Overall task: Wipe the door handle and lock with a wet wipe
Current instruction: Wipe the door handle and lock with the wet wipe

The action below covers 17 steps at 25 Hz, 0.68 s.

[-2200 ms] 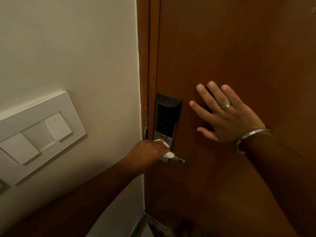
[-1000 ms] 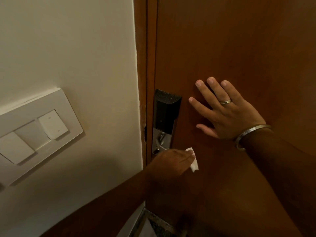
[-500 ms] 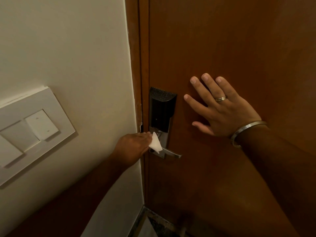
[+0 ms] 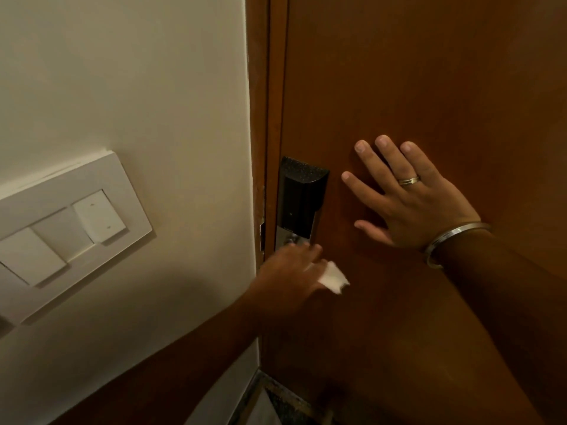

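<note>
A black and silver electronic lock [image 4: 299, 200] is mounted near the left edge of a brown wooden door [image 4: 429, 87]. My left hand [image 4: 290, 274] holds a white wet wipe [image 4: 333, 277] just below the lock and covers the lever handle, which is hidden behind the hand. The wipe sticks out to the right of my fingers. My right hand [image 4: 411, 197] lies flat against the door to the right of the lock, fingers spread, with a ring and a metal bangle on it.
A cream wall [image 4: 138, 87] stands left of the door frame [image 4: 264, 118]. It carries a white switch plate [image 4: 64, 231] with rocker switches. A strip of dark speckled floor [image 4: 285, 403] shows at the bottom.
My left hand has moved right with the wipe, from the lock's left edge onto the handle, which it now hides. My right hand stays pressed on the door.
</note>
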Each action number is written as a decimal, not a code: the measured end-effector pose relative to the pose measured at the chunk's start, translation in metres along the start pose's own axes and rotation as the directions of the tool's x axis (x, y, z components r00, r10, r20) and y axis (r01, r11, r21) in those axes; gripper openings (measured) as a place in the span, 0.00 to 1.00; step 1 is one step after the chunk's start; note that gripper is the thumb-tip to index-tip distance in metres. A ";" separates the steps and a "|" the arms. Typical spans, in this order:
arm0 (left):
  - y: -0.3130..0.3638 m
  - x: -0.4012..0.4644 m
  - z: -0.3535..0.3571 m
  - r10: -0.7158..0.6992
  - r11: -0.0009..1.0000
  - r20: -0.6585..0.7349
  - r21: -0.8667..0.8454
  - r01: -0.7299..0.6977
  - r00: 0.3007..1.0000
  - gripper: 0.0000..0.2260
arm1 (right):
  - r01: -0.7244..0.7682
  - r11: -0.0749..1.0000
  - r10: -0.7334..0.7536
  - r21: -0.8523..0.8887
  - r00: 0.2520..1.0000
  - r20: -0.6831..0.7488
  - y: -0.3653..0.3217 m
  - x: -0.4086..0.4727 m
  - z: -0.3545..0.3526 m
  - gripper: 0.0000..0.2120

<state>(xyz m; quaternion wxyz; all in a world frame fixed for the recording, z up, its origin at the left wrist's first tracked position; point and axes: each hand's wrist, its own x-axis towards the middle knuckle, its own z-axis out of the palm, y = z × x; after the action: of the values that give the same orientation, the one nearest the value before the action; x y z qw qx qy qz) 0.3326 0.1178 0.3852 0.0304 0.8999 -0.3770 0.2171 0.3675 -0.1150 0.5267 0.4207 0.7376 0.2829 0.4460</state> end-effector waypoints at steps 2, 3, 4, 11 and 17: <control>-0.028 -0.008 -0.005 -0.099 0.995 -0.022 0.013 0.099 0.995 0.24 | 0.001 1.000 -0.001 -0.005 1.000 0.001 0.000 0.000 0.001 0.39; -0.040 -0.012 -0.007 -0.128 0.992 -0.025 0.010 0.128 0.992 0.24 | 0.001 1.000 -0.001 -0.002 1.000 0.004 0.001 -0.001 0.002 0.40; -0.049 -0.014 -0.010 -0.135 0.991 -0.021 0.017 0.136 0.991 0.24 | 0.002 1.000 -0.002 0.002 1.000 0.006 0.001 -0.002 0.001 0.40; -0.042 -0.026 -0.019 -0.140 0.955 -0.093 -0.274 0.110 0.986 0.17 | 0.005 1.000 -0.005 0.004 1.000 0.002 0.001 0.000 0.001 0.40; -0.040 -0.027 -0.001 -0.322 0.848 -0.041 -0.456 0.269 0.946 0.19 | 0.003 1.000 -0.003 0.005 1.000 0.011 0.000 0.001 0.001 0.40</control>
<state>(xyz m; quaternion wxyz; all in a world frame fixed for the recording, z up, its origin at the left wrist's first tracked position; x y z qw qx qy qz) 0.3429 0.1650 0.3791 0.2900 0.9021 -0.2709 0.1695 0.3683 -0.1145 0.5265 0.4210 0.7406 0.2828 0.4407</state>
